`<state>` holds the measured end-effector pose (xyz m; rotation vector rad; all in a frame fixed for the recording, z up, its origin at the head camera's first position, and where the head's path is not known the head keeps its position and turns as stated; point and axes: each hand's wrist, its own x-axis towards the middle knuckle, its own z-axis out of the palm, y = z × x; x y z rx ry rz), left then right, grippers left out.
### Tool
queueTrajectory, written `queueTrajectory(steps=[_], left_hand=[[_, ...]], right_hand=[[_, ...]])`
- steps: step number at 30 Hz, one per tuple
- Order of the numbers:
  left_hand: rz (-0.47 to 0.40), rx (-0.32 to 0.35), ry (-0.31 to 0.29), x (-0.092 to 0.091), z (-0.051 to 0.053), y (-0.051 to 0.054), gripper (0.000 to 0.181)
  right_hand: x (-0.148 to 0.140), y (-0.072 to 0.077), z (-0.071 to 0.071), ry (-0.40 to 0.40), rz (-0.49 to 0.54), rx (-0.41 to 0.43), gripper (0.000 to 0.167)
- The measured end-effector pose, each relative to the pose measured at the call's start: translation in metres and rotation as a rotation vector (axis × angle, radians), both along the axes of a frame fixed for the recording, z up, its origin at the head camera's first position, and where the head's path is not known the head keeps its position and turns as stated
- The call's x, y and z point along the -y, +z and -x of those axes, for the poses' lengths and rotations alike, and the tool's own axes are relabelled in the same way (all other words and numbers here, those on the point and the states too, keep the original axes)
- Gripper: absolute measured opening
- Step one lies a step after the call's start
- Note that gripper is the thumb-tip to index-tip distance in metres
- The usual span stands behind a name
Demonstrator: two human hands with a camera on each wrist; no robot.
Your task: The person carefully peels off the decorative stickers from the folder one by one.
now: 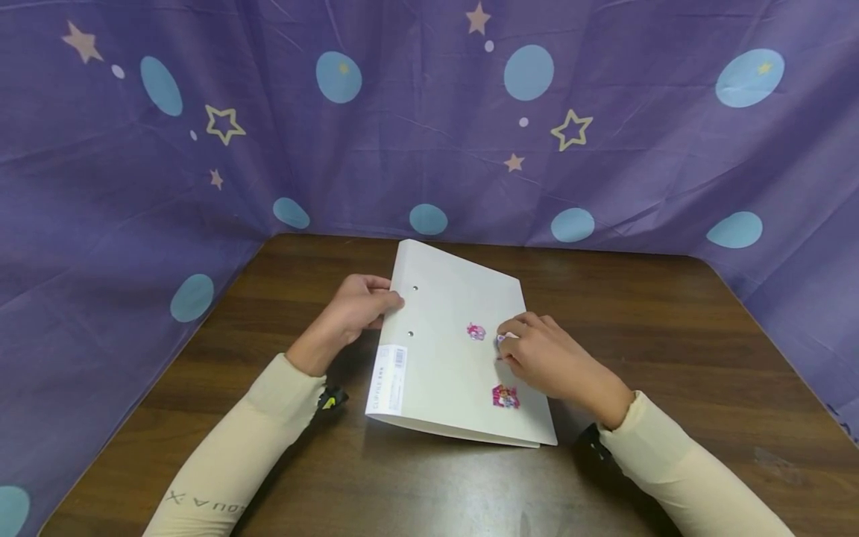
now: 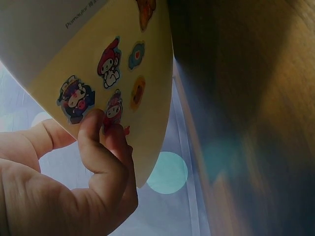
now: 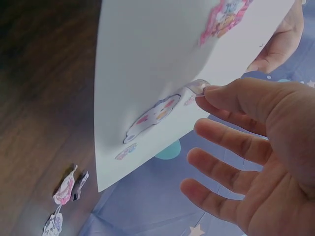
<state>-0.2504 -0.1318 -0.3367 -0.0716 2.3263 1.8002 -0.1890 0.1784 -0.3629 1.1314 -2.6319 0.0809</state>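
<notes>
A white clip file folder (image 1: 450, 306) stands tilted on the table, with cartoon stickers on its cover. My left hand (image 1: 359, 309) grips its spine edge, thumb on the front and fingers behind. In the left wrist view, the left hand (image 2: 93, 172) touches the folder's other face (image 2: 147, 118), which carries several cartoon stickers. Thumb and forefinger of my right hand (image 1: 553, 358) pinch one end of a white cartoon sticker (image 3: 155, 118). That end is lifted off the cover, while the rest lies against it. The right hand's other fingers (image 3: 216, 167) are spread apart.
A pink sticker (image 1: 476, 331) and a pink-red sticker (image 1: 505, 396) are on the cover near the right hand. Several loose stickers (image 3: 64, 189) lie on the brown wooden table (image 1: 671, 335) in the right wrist view. A purple curtain (image 1: 429, 134) hangs behind the table.
</notes>
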Motion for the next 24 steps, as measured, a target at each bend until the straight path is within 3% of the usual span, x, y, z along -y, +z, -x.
queueTrajectory(steps=[10,16,24], left_hand=[[0.001,0.003,0.003,-0.001,0.000,0.001,0.045],[0.003,0.006,0.000,-0.001,0.000,0.001,0.045],[0.005,0.005,-0.001,-0.001,-0.001,0.000,0.045]], right_hand=[[-0.011,0.005,0.006,-0.023,0.035,0.014,0.005],[-0.024,0.008,0.014,-0.075,0.049,0.030,0.007],[-0.041,0.006,0.025,-0.184,-0.019,0.027,0.014]])
